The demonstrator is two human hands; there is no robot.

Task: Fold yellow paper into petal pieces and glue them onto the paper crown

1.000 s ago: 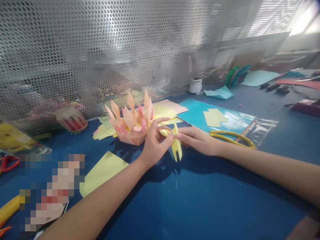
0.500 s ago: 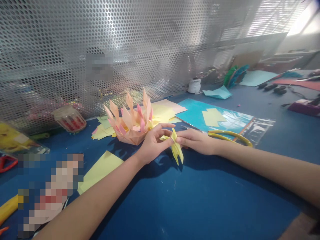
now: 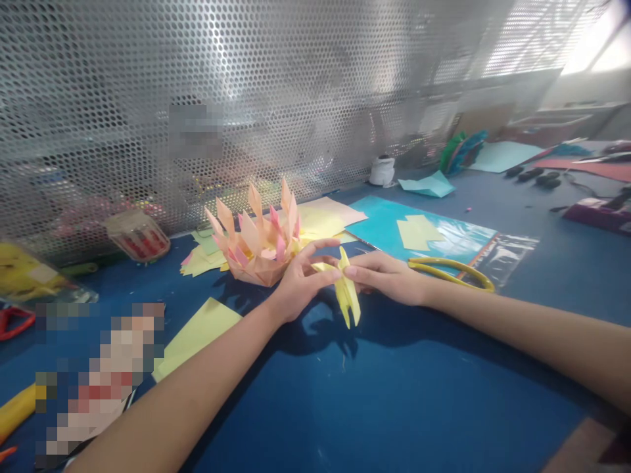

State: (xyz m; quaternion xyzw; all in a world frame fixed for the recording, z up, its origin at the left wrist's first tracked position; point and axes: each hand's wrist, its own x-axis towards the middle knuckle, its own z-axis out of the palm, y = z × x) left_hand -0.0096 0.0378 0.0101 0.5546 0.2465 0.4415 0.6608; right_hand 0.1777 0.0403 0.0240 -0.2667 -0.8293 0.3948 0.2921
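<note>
Between my two hands a yellow folded-paper piece [image 3: 348, 299] is held above the table, its split points hanging down. My left hand [image 3: 306, 276] pinches it from the left with thumb and fingers. From the right, my right hand [image 3: 387, 277] grips the same piece, thumb on its upper part; some fingertips are hidden behind it. Just left of my left hand stands a peach and pink origami lotus [image 3: 261, 269] with upright pointed petals. A pale yellow paper sheet [image 3: 200, 338] lies beside my left forearm.
Yellow-handled scissors [image 3: 456, 268] rest behind my right wrist, near a blue plastic-covered pack [image 3: 382, 217] bearing yellow paper [image 3: 419, 232]. A jar [image 3: 139, 235] lies tipped at left by the perforated metal panel [image 3: 296, 85]. Red handles [image 3: 17, 322] show at the left edge.
Both hands still hold the yellow folded paper. Its hanging points have turned slightly and sit closer together. The view has shifted a little.
</note>
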